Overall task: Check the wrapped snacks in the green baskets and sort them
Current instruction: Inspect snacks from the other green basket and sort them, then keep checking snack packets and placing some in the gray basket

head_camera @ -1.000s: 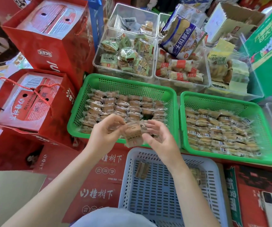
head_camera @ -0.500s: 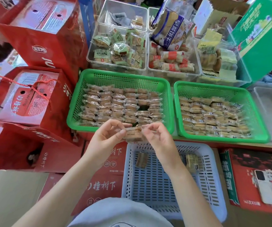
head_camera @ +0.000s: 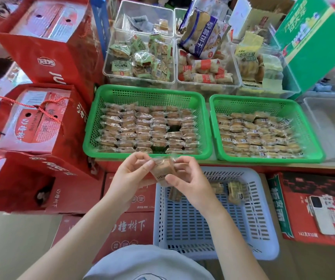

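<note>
Presently one wrapped snack (head_camera: pixel 162 172) is held up above the near rim of the white basket (head_camera: pixel 267 235), left hand (head_camera: pixel 129 174) pinching its left end, right hand (head_camera: pixel 190 178) pinching the right end and lower edge, fingers of both curled onto the wrapper. Judged light, a small brick-shaped cake in thin clear film; film likely slick and crinkly, contents probably crumbly, so hold by the sealed end flaps or lightly across the flat faces, no squeezing. White basket holds a few snacks (head_camera: pixel 235 191) at its far side. Beyond it, left green basket (head_camera: pixel 146 91) carries tidy rows with two gaps near the middle; right green basket (head_camera: pixel 263 102) carries a looser layer
</note>
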A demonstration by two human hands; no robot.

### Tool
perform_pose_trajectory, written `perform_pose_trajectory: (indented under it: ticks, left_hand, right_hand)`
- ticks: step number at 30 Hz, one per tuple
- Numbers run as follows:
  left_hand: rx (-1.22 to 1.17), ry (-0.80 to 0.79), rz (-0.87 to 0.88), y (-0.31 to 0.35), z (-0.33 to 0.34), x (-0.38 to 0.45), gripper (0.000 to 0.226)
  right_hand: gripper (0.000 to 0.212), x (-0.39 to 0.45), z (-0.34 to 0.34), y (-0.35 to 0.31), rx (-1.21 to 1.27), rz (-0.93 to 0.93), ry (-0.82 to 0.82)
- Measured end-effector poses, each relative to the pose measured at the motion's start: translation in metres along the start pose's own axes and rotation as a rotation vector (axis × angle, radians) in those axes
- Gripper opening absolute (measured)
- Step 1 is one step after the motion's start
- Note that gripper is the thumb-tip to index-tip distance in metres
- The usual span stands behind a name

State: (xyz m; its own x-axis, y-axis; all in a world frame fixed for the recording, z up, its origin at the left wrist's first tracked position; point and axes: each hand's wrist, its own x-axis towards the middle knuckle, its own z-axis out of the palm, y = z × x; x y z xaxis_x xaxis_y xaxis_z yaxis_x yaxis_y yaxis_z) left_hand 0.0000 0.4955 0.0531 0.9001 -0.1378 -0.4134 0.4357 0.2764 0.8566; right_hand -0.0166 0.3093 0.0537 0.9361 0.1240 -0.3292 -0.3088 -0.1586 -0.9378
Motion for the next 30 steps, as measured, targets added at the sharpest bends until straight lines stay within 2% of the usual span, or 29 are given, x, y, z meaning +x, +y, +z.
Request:
perform_pose_trajectory:
  ticks: [2, 4, 6, 8, 10, 12, 15, 19, 21, 24, 26, 30]
  left_hand:
    - [0.192, 0.061, -0.006, -0.01, 0.004, 0.009, 0.011]
    - [0.723, 0.166, 0.189, -0.03, -0.002, 0.024, 0.032]
    - [1.228, 0.146, 0.434, -0.056, -0.016, 0.042, 0.057]
    - [1.513, 0.048, 0.445, -0.081, -0.026, 0.057, 0.074]
    - [1.656, 0.016, 0.386, -0.101, -0.033, 0.065, 0.086]
    - [1.703, 0.019, 0.385, -0.113, -0.035, 0.068, 0.094]
    - [1.702, 0.033, 0.381, -0.118, -0.032, 0.069, 0.093]
    - [1.672, 0.059, 0.347, -0.121, -0.03, 0.068, 0.092]
    - [1.651, 0.053, 0.332, -0.122, -0.029, 0.068, 0.089]
    - [1.596, 0.057, 0.307, -0.121, -0.025, 0.065, 0.083]
    - [1.567, 0.078, 0.308, -0.116, -0.023, 0.064, 0.082]
    - [1.597, 0.131, 0.297, -0.099, -0.027, 0.073, 0.074]
  right_hand:
    - [0.031, 0.002, -0.004, 0.012, -0.104, 0.085, 0.057]
    - [0.026, 0.006, -0.006, 0.032, -0.006, 0.211, 0.209]
    - [0.025, 0.013, -0.011, 0.061, 0.091, 0.388, 0.372]
    - [0.027, 0.022, -0.013, 0.094, 0.151, 0.572, 0.405]
    - [0.03, 0.032, -0.009, 0.122, 0.253, 0.686, 0.389]
    - [0.025, 0.045, -0.005, 0.142, 0.32, 0.714, 0.421]
    - [0.015, 0.064, -0.003, 0.163, 0.423, 0.754, 0.484]
    - [0.019, 0.08, -0.002, 0.188, 0.183, 0.844, 0.32]
    - [0.022, 0.083, -0.006, 0.185, 0.16, 0.85, 0.282]
    - [0.009, 0.083, -0.015, 0.162, 0.048, 0.887, 0.191]
    - [0.007, 0.079, -0.02, 0.13, -0.005, 0.791, 0.098]
    - [0.021, 0.085, -0.023, 0.055, -0.192, 0.422, -0.086]
